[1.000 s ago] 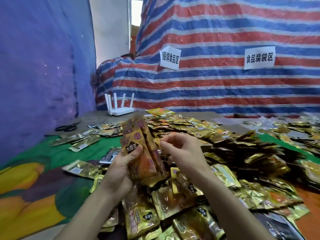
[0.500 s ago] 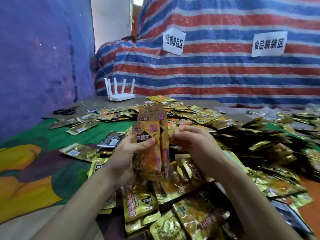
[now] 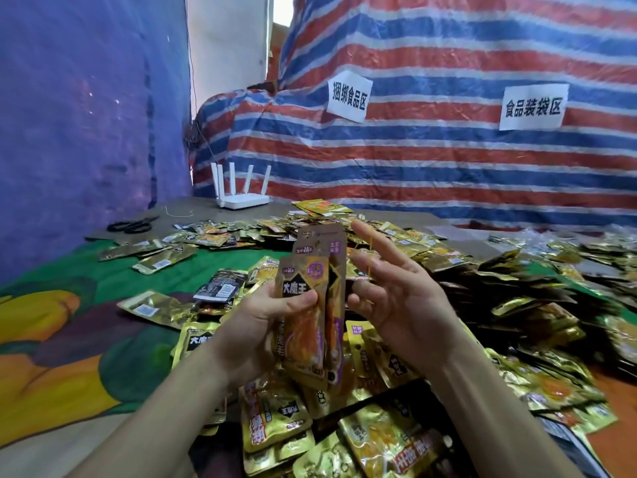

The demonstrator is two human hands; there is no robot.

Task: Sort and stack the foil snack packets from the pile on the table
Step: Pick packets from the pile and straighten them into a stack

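My left hand (image 3: 255,322) grips an upright stack of gold and purple foil snack packets (image 3: 312,305), thumb across the front packet. My right hand (image 3: 396,288) is just right of the stack, fingers spread and extended, with a thin yellow rubber band (image 3: 370,251) stretched around them. A large pile of loose gold foil packets (image 3: 448,270) covers the table behind and below both hands, with more packets (image 3: 362,439) lying at the near edge.
A white router (image 3: 243,198) with several antennas stands at the back of the table. Black scissors (image 3: 132,225) lie at the far left. Scattered packets (image 3: 162,262) rest on the green patterned cloth (image 3: 86,305). A striped tarp (image 3: 448,150) with two paper signs hangs behind.
My right hand has opened from a curled position and spread its fingers, stretching the rubber band beside the stack. The stack stays upright in my left hand.
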